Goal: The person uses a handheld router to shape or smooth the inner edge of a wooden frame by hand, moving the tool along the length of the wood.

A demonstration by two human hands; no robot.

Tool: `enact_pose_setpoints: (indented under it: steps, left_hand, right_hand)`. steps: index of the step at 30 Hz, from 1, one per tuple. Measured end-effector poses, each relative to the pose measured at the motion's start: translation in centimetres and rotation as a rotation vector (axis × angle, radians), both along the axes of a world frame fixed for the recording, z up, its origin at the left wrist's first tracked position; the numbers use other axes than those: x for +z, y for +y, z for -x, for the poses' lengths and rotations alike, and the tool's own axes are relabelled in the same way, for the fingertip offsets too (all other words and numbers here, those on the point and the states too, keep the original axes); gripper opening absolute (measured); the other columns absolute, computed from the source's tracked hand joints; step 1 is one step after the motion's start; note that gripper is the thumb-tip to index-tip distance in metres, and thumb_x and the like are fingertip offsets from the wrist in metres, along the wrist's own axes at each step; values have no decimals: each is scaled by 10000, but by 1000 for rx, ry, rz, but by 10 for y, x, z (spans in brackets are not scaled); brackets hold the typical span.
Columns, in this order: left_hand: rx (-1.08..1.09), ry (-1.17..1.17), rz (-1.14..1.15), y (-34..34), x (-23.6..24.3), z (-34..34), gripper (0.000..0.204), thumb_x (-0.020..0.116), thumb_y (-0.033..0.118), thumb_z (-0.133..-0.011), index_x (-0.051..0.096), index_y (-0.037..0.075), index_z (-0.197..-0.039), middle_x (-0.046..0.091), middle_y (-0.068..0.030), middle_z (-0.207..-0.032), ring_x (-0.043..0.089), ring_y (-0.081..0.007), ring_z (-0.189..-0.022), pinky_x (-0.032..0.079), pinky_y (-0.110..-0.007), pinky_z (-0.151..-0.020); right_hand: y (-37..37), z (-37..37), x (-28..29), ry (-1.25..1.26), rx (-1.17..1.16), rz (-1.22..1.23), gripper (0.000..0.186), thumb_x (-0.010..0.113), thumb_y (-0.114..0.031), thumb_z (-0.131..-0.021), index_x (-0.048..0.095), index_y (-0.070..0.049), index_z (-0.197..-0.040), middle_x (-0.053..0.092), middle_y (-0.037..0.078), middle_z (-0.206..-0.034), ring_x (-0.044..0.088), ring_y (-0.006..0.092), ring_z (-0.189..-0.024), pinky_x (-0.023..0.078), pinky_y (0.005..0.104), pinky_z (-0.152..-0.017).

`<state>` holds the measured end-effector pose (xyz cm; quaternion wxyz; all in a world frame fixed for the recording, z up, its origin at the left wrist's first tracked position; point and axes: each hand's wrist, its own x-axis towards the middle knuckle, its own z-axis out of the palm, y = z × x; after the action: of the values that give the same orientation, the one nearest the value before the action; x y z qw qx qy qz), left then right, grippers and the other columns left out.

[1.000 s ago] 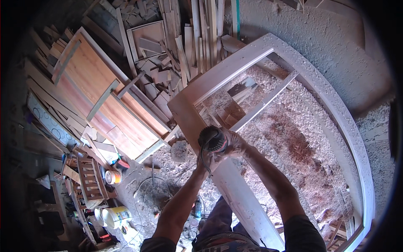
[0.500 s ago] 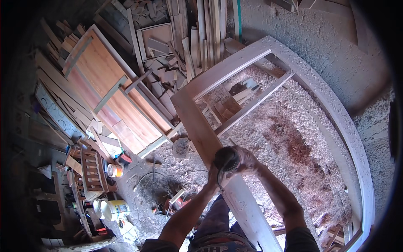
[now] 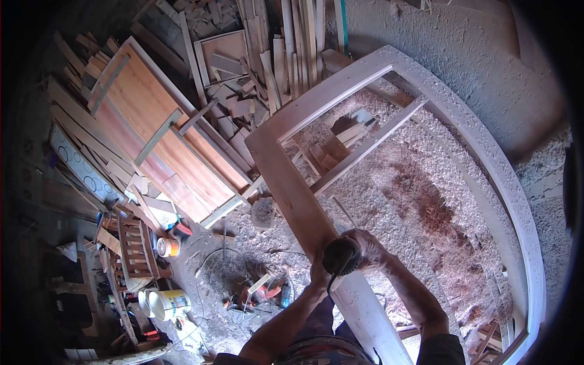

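Both my hands grip a black corded power tool point(image 3: 340, 255) with a round, vented top; its exact kind is hidden by the hands. The tool sits over the near-side rail of a large wooden frame point(image 3: 291, 182). My left hand point(image 3: 319, 272) wraps the tool's left side, fingers mostly out of sight. On the other side my right hand point(image 3: 368, 248) closes around it. From the tool a dark cord hangs down toward my body. Past it, the rail is bare brown wood, while the part closer to me looks pale with dust.
A wooden crosspiece point(image 3: 371, 146) spans the frame, with shavings point(image 3: 420, 201) on the floor beneath. A panelled wooden door point(image 3: 152, 140) lies left, near stacked offcuts point(image 3: 234, 109). White buckets point(image 3: 167, 304), a slatted wooden piece point(image 3: 132, 246) and a looped cable point(image 3: 204, 258) are at lower left.
Both hands and the power tool have slid along the rail toward my body and slightly right. More bare wood shows behind the tool. The whole view has shifted a little.
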<state>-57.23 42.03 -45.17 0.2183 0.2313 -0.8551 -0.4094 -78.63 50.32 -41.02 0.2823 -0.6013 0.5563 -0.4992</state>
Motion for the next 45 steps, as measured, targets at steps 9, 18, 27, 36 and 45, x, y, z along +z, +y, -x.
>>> enact_pose_setpoints:
  steps: [9,18,27,36,45]
  left_hand:
    - [8,35,315,-48,0,12,700,915,300,-760,646,134,-1385,684,-125,-1352,625,-318,-1292,476,-479,-1126]
    - [6,55,296,-93,20,30,785,930,290,-759,593,67,-1433,606,-209,-1408,627,-419,-1245,522,-523,-1053]
    - [-13,-165,334,-144,-10,35,635,881,383,-804,684,72,-1322,694,-178,-1319,651,-380,-1229,485,-497,-1105]
    - [12,-130,371,-178,15,53,670,819,514,-848,701,11,-1275,678,-222,-1339,599,-400,-1305,418,-522,-1164]
    - [-33,-309,534,-228,-37,41,514,718,543,-937,781,140,-1249,707,-147,-1350,616,-368,-1295,384,-532,-1183]
  right_hand:
    - [-58,9,8,-83,32,27,936,1075,-368,-515,638,-100,-1299,695,99,-1229,687,268,-1142,530,406,-1031]
    - [-107,17,-9,-319,100,-63,967,1026,-287,-501,602,-105,-1352,700,88,-1246,698,245,-1137,534,374,-1053]
    - [-155,28,-25,-663,253,-61,945,1026,-168,-626,540,-38,-1426,670,53,-1302,648,155,-1205,514,335,-1114]
    - [-184,34,6,-170,39,-39,803,951,-184,-601,572,-133,-1307,702,81,-1179,692,237,-1096,534,372,-1020]
    - [-222,35,9,-175,67,-33,832,943,-213,-602,535,-153,-1325,676,89,-1192,673,276,-1137,520,391,-1049]
